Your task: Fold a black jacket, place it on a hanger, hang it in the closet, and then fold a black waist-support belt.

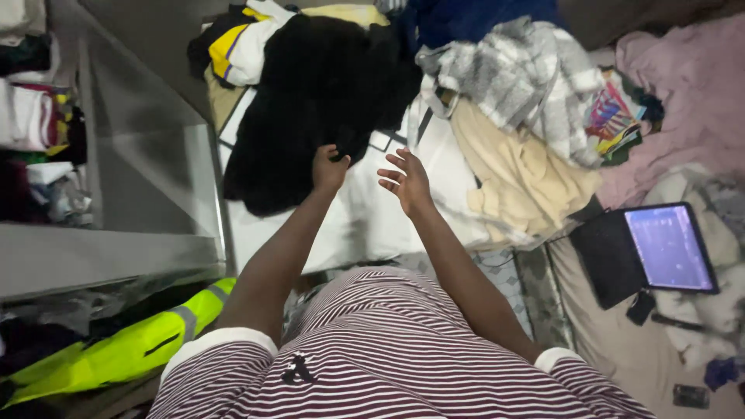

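Observation:
My left hand (329, 167) is closed on the lower edge of a black fuzzy garment (310, 101) that lies spread over a heap of clothes on the bed. To its right, my right hand (407, 181) hovers with fingers spread and holds nothing, above a white sheet (372, 217). Both forearms reach forward from my striped shirt.
A grey-white plaid garment (528, 77) and a cream cloth (512, 171) lie to the right. A pink blanket (691, 101) and a lit tablet (667, 248) sit at far right. Shelves of folded clothes (31, 116) stand left; a yellow reflective vest (132, 349) lies below.

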